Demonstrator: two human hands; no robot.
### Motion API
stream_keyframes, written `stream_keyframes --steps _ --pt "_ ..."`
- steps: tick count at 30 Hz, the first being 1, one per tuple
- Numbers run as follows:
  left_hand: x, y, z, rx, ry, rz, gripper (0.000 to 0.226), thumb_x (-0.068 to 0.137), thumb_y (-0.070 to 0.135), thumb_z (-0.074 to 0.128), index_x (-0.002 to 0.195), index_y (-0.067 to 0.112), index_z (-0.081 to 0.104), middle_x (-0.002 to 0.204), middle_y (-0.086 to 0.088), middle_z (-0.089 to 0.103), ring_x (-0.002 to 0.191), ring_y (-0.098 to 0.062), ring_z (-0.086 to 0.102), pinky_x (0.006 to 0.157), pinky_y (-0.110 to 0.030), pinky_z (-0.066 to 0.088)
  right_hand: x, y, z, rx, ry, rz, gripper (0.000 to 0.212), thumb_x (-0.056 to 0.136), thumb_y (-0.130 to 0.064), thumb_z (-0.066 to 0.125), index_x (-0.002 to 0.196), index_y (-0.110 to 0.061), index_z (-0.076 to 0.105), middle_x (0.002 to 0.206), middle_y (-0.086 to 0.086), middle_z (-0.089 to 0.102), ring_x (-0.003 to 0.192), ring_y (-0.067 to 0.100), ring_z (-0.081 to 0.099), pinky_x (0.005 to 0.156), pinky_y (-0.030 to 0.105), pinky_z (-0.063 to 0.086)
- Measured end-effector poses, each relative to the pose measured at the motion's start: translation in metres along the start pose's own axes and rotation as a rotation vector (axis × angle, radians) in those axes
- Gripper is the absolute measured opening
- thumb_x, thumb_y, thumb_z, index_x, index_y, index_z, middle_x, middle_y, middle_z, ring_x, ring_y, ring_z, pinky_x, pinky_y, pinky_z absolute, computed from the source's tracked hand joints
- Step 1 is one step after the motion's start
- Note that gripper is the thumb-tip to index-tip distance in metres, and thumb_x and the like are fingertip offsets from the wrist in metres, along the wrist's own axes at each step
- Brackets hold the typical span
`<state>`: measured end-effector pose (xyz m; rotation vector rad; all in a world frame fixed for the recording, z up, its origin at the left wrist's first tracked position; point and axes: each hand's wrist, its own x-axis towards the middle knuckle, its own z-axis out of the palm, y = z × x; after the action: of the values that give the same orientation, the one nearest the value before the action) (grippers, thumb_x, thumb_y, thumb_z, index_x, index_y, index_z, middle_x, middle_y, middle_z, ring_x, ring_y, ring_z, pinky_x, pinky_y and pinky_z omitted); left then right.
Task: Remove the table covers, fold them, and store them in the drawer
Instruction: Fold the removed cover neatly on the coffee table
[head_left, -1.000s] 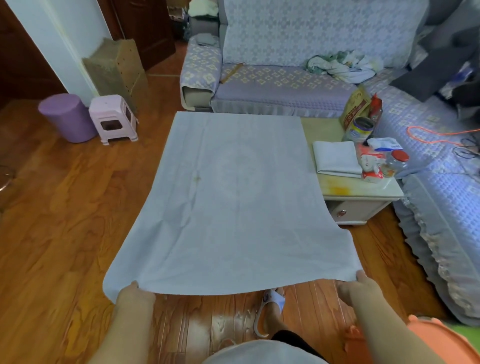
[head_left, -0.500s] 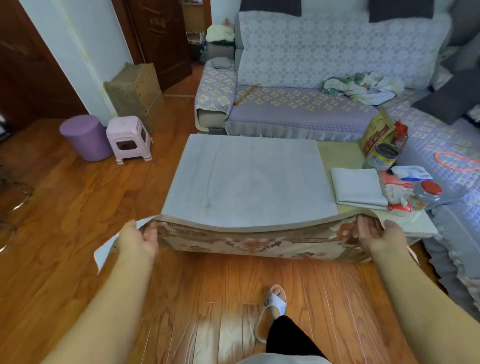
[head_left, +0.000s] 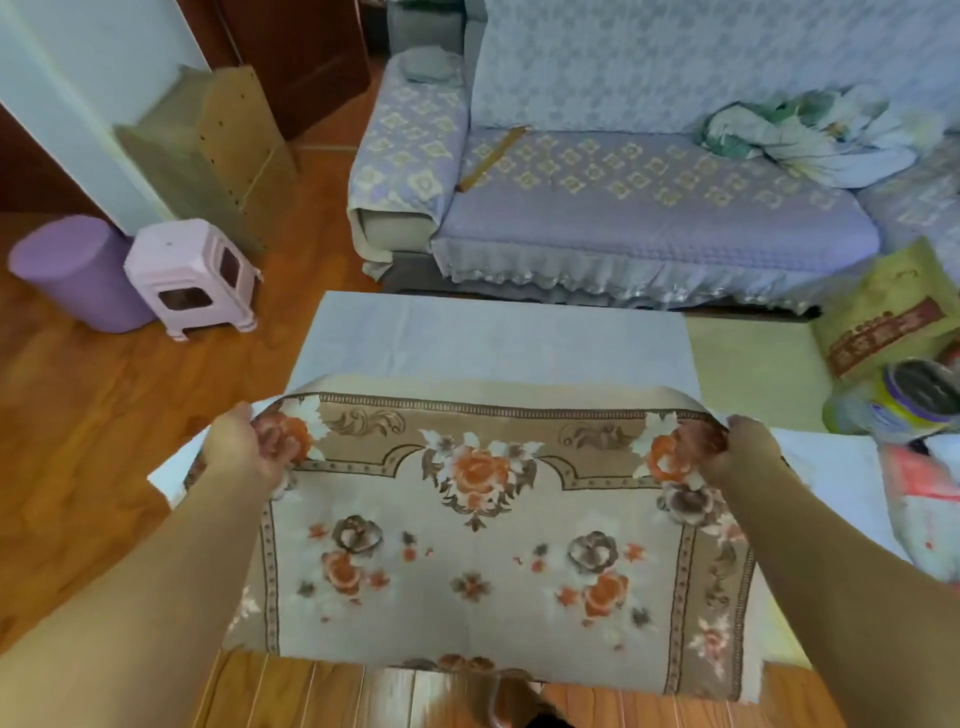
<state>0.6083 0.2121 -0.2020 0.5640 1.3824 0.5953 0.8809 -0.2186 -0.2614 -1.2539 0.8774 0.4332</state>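
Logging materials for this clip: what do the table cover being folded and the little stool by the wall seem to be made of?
The table cover looks like thin, flexible sheet, perhaps vinyl or coated cloth: printed floral face, plain pale back, bending in a smooth curve where both hands lift it. The pink stool looks like moulded plastic: one uniform colour, rounded edges, cut-out openings in its sides.

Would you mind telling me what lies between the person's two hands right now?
In the head view, the floral table cover spans from the left hand to the right hand, each gripping a corner.
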Motion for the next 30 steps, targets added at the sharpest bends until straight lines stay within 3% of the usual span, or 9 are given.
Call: stream_keyframes --steps 1,4,6,11,14,16,20,23,30 --pt "0.013 0.002 0.020 0.038 -0.009 0.005 0.019 0.107 0.028 0.045 0.113 0.012 0.054 0.093 -0.004 0.059 0.082 -0.017 0.055 0.099 -0.040 0.050 0.023 -0.010 0.020 -0.209 0.049 -0.061 0.042 0.088 -0.050 0.055 0.072 -0.012 0.044 0.070 0.009 0.051 0.077 0.036 0.060 0.071 0.043 0.051" --pt "0.046 0.013 0.082 0.046 -0.037 0.038 0.024 0.109 0.027 0.041 0.098 0.009 0.052 0.088 -0.007 0.055 0.073 -0.020 0.054 0.073 -0.035 0.051 0.035 -0.041 0.080 0.105 0.021 -0.024 0.024 0.095 -0.022 0.051 0.079 -0.006 0.045 0.082 0.011 0.049 0.083 0.025 0.058 0.084 0.037 0.057" --pt "0.075 0.021 0.130 0.031 -0.096 0.054 0.025 0.110 0.030 0.040 0.102 0.010 0.054 0.083 -0.005 0.054 0.068 -0.018 0.056 0.064 -0.030 0.052 0.062 -0.058 0.117 0.108 -0.023 -0.066 0.028 0.105 -0.006 0.037 0.078 -0.008 0.042 0.087 0.008 0.048 0.066 0.008 0.060 0.063 0.015 0.055" --pt "0.162 0.000 0.202 0.130 -0.281 0.311 0.024 0.101 0.028 0.051 0.120 0.022 0.062 0.098 0.002 0.071 0.093 -0.017 0.065 0.085 -0.028 0.057 0.136 -0.055 0.177 0.136 -0.161 -0.195 0.017 0.095 -0.021 0.056 0.105 -0.008 0.062 0.101 0.006 0.063 0.087 0.019 0.062 0.070 0.031 0.056" --pt "0.185 -0.072 0.184 0.737 -0.380 0.585 0.040 0.106 0.036 0.049 0.146 0.042 0.048 0.155 0.010 0.045 0.136 -0.007 0.041 0.114 -0.024 0.032 0.157 0.009 0.179 -0.479 -0.213 -0.406 0.043 0.089 -0.026 0.065 0.132 -0.025 0.062 0.120 -0.001 0.066 0.100 0.020 0.061 0.083 0.035 0.052" --pt "0.179 -0.132 0.131 1.103 -0.501 0.727 0.044 0.107 0.029 0.048 0.151 0.034 0.045 0.163 0.008 0.031 0.145 -0.004 0.027 0.115 -0.012 0.020 0.150 0.078 0.153 -1.040 -0.257 -0.617 0.044 0.098 -0.025 0.061 0.141 -0.025 0.054 0.136 -0.003 0.056 0.122 0.020 0.053 0.100 0.037 0.045" --pt "0.168 -0.229 0.009 1.824 -0.579 0.924 0.054 0.108 0.047 0.024 0.158 0.031 0.031 0.169 -0.002 0.016 0.156 -0.033 0.017 0.123 -0.056 0.026 0.120 0.195 0.091 -1.784 -0.497 -0.665 0.060 0.104 -0.048 0.036 0.158 -0.028 0.020 0.168 0.002 0.009 0.154 0.024 0.005 0.125 0.039 0.011" --pt "0.176 -0.248 -0.013 2.024 -0.499 0.812 0.061 0.105 0.055 0.013 0.163 0.035 0.013 0.171 -0.010 0.006 0.157 -0.039 0.005 0.122 -0.061 0.018 0.122 0.226 0.076 -1.915 -0.488 -0.638 0.069 0.103 -0.061 0.012 0.157 -0.031 -0.019 0.161 -0.005 -0.034 0.147 0.019 -0.034 0.124 0.042 -0.012" --pt "0.213 -0.246 0.016 2.139 -0.517 0.824 0.064 0.105 0.054 0.015 0.164 0.028 0.012 0.170 -0.016 0.005 0.156 -0.043 0.004 0.123 -0.061 0.017 0.143 0.226 0.094 -1.948 -0.361 -0.667 0.070 0.102 -0.060 0.009 0.154 -0.029 -0.026 0.158 -0.009 -0.039 0.143 0.017 -0.041 0.123 0.043 -0.016"
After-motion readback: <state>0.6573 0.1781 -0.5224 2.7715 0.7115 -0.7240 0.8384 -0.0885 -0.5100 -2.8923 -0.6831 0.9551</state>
